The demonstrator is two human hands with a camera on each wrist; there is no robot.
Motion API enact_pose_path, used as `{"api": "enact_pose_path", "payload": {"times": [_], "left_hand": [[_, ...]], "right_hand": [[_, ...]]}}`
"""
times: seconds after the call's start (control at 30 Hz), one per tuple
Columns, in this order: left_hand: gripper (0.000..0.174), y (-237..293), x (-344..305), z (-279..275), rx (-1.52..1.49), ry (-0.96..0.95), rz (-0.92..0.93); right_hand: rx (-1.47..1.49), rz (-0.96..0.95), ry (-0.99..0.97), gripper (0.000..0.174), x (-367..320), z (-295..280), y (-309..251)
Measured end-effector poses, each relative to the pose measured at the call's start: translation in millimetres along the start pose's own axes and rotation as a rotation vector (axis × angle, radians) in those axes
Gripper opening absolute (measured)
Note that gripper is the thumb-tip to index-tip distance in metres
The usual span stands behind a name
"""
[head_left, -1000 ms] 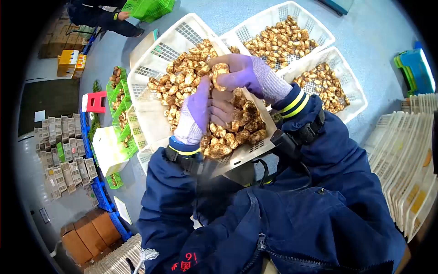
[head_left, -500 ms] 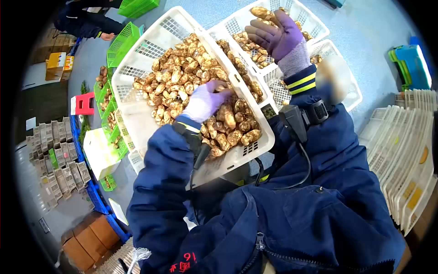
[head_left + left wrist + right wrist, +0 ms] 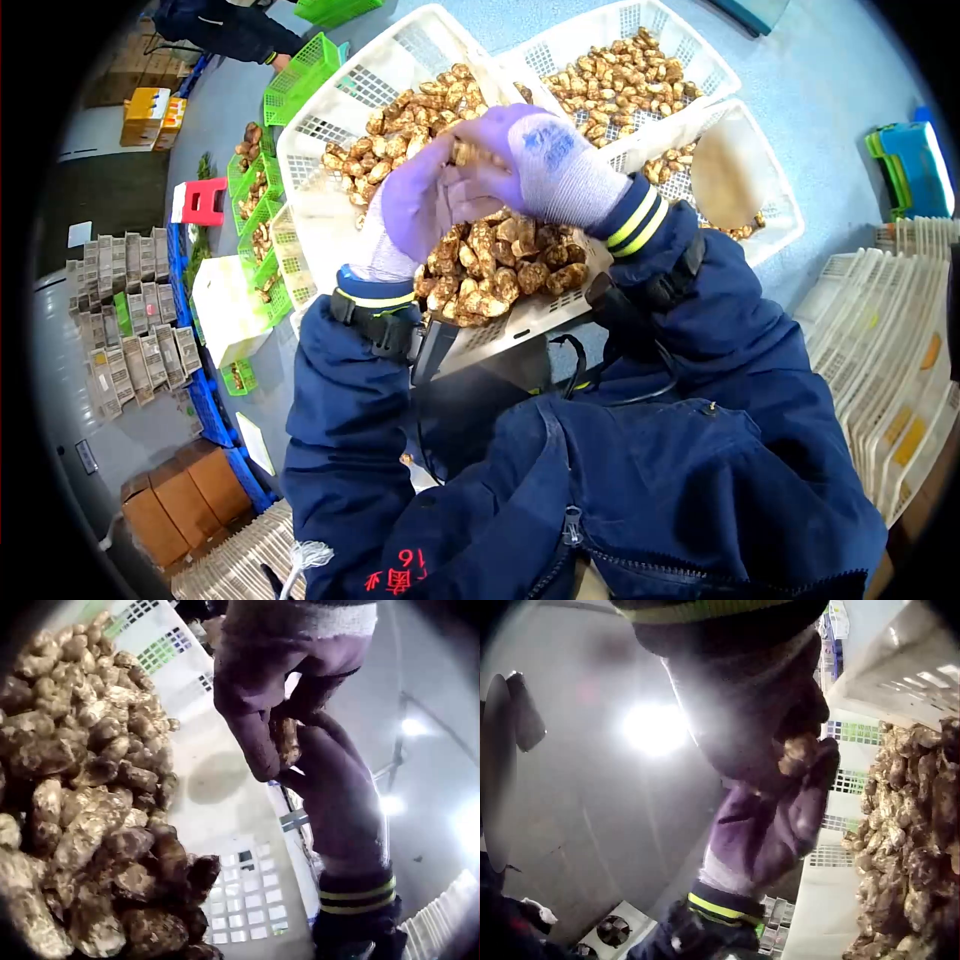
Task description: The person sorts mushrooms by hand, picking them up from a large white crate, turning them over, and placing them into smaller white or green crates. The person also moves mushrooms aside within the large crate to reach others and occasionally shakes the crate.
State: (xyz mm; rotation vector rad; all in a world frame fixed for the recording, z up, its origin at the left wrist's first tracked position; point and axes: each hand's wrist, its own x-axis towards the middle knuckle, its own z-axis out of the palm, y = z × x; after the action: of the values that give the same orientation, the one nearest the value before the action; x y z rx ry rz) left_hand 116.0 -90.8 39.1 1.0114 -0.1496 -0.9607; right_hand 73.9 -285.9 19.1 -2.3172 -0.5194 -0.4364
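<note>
In the head view, my gloved left hand (image 3: 410,210) and gloved right hand (image 3: 545,165) meet over a large white crate (image 3: 310,170) of brown-and-white mushrooms (image 3: 490,265). Between them is one stubby mushroom, blurred and partly covered by purple fingers. The left wrist view shows this mushroom (image 3: 287,742) upright, pinched among the fingers of both hands. From the right wrist, the same mushroom (image 3: 799,754) sits in my right hand's curled fingers, the left hand's fingers against it from below. Loose mushrooms (image 3: 90,787) are heaped below the hands.
Two more white crates with mushrooms, one at the back (image 3: 690,50) and one at the right (image 3: 785,215), adjoin the large crate. Stacked white crates (image 3: 880,350) stand at far right. Green baskets (image 3: 300,80) and a red stool (image 3: 203,200) are leftward. Another person (image 3: 225,30) bends at upper left.
Half a second ago my right hand was spread over the back crate and my left was among the mushrooms. Both have since come together above the large crate, around one mushroom.
</note>
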Motion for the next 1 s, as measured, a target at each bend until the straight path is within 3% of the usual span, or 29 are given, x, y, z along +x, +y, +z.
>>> {"api": "enact_pose_path", "payload": {"times": [0.07, 0.13, 0.17, 0.2, 0.23, 0.27, 0.3, 0.37, 0.43, 0.47, 0.5, 0.53, 0.6, 0.73, 0.77, 0.8, 0.83, 0.9, 1.0], "left_hand": [[0.049, 13.7, -6.4, 4.2, 0.099, 0.009, -0.038], [0.049, 22.7, -14.7, 7.3, 0.463, 0.214, 0.055], [0.046, 19.5, -15.2, -14.3, 0.678, 0.381, 0.077], [0.045, 14.1, -22.8, -33.7, 0.968, 0.379, 0.018], [0.044, 9.1, -30.9, -51.3, 1.258, 0.37, -0.04], [0.043, 6.1, -36.1, -54.4, 1.549, 0.352, -0.101], [0.042, -6.0, -43.2, -53.7, 1.368, 0.384, -0.198], [0.055, -24.3, -45.8, -53.3, 1.559, 0.317, -0.233], [0.072, -47.1, -38.0, -61.0, 1.753, 0.202, -0.122], [0.077, -46.8, -28.0, -49.6, 1.773, 0.251, -0.202], [0.079, -50.3, -23.7, -59.8, 1.711, 0.257, -0.145], [0.082, -49.2, -19.6, -62.7, 1.648, 0.26, -0.089], [0.086, -39.5, -15.9, -69.9, 1.401, 0.273, -0.363], [0.059, -27.6, -27.2, -117.2, 0.958, 0.299, -0.237], [0.048, -17.3, -34.9, -117.2, 0.816, 0.347, -0.173], [0.053, -6.5, -41.1, -117.2, 0.866, 0.447, -0.231], [0.052, -0.4, -45.6, -112.2, 0.984, 0.559, -0.132], [0.053, 4.9, -51.5, -101.4, 1.123, 0.741, 0.067], [0.056, -14.2, -47.5, -52.6, 1.497, 0.164, 0.109]], "right_hand": [[0.203, 0.143, -0.019, 0.036, -2.4, -2.4, 6.1], [0.449, 0.46, -0.106, 0.034, -4.6, -25.5, 3.3], [0.493, 0.458, -0.013, 0.033, -7.8, -24.6, 12.3], [0.535, 0.455, 0.081, 0.032, -9.4, -23.7, 26.6], [0.496, 0.265, 0.128, 0.031, -12.4, -26.9, 44.0], [0.645, 0.469, 0.125, 0.03, -11.9, -31.8, 45.6], [0.593, 0.488, 0.097, 0.031, -12.2, -36.3, 48.6], [0.429, 0.472, 0.03, 0.03, -12.9, -34.4, 54.1], [0.494, 0.48, 0.013, 0.031, -9.8, -30.3, 49.1], [0.524, 0.485, 0.007, 0.031, -8.3, -29.3, 47.0], [0.486, 0.379, 0.026, 0.032, -9.2, -27.9, 48.7], [0.525, 0.412, 0.028, 0.032, -8.7, -27.7, 49.5], [0.608, 0.478, 0.035, 0.032, -8.0, -26.5, 50.3], [0.495, 0.372, 0.072, 0.034, -9.0, -22.6, 50.8], [0.579, 0.509, -0.001, 0.036, -4.9, -27.1, 39.2], [0.731, 0.572, -0.002, 0.035, -5.5, -22.9, 38.8], [0.774, 0.588, -0.089, 0.046, 1.1, -40.5, 21.7], [0.817, 0.524, -0.075, 0.05, 2.9, -41.6, 15.2], [0.722, 0.369, 0.021, 0.05, 1.5, -30.2, 24.8]]}}
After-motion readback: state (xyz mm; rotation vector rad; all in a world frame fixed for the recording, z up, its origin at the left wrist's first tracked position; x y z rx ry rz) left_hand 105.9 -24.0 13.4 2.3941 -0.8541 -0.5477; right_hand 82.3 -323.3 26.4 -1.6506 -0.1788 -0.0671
